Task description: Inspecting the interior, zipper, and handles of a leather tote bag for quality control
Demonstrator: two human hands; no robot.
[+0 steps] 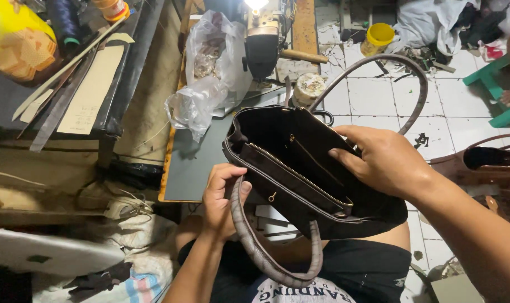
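Clutter crowds the far left: a yellow plastic jar point(14, 39) cut off at the corner, and strips of pale card point(92, 90) lying on a dark side bench point(129, 73). Just right of it, a crumpled clear plastic bag point(207, 73) slumps on the grey sewing table point(190, 163), whose wooden front edge leaves a bare patch of top beside the bag. Behind stands a sewing machine point(263, 42), its upper part lost in lamp glare.

Lower down, the person's left hand point(221, 205) is curled around the near grey handle point(266, 252) of a dark brown handbag point(311, 179), thumb and fingers closed on the strap. The handbag hangs over the person's lap, mouth open upward, its inner zip pocket point(300, 177) showing; what lies deeper inside is too dark to tell. The right hand point(387, 163) grips the bag's far rim, fingertips tucked inside the opening, so the bag sits between both hands.

Further right, white tiled floor point(373, 101) lies open, with a yellow tub point(378, 36) and heaped cloth point(429, 25) beyond. Another brown bag point(490, 165) is cut off by the right edge.
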